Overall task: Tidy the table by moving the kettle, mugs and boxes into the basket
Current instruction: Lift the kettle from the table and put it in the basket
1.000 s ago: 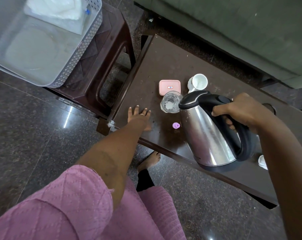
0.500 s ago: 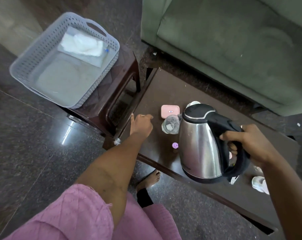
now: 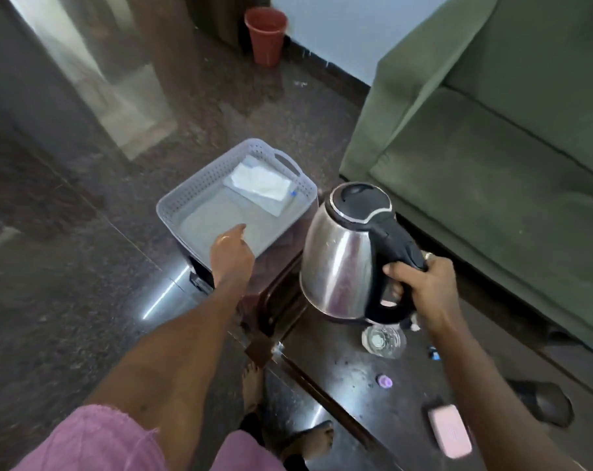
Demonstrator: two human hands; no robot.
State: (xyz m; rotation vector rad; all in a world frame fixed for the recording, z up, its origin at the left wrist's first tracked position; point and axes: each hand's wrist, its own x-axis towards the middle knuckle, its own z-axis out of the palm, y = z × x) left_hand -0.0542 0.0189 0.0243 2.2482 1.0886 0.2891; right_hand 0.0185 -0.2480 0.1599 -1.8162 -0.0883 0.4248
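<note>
My right hand (image 3: 420,287) grips the black handle of the steel kettle (image 3: 342,256) and holds it in the air, above the table's left end and just right of the basket. The grey perforated basket (image 3: 200,188) stands on a dark stool and holds a white folded packet (image 3: 261,183). My left hand (image 3: 230,248) reaches over the basket's near rim, one finger stretched out over its floor, holding nothing. A pink box (image 3: 449,430) lies on the dark table (image 3: 342,375) near its front right. No mug shows.
A clear glass (image 3: 383,341) and a small purple cap (image 3: 384,381) sit on the table below the kettle. A green sofa (image 3: 492,130) runs along the right. A red-brown bucket (image 3: 266,35) stands at the far wall. My bare feet are on the floor by the table.
The kettle has been lifted off the table and carried left toward the basket. My left hand left the table edge and moved over the basket. The view swung up and left.
</note>
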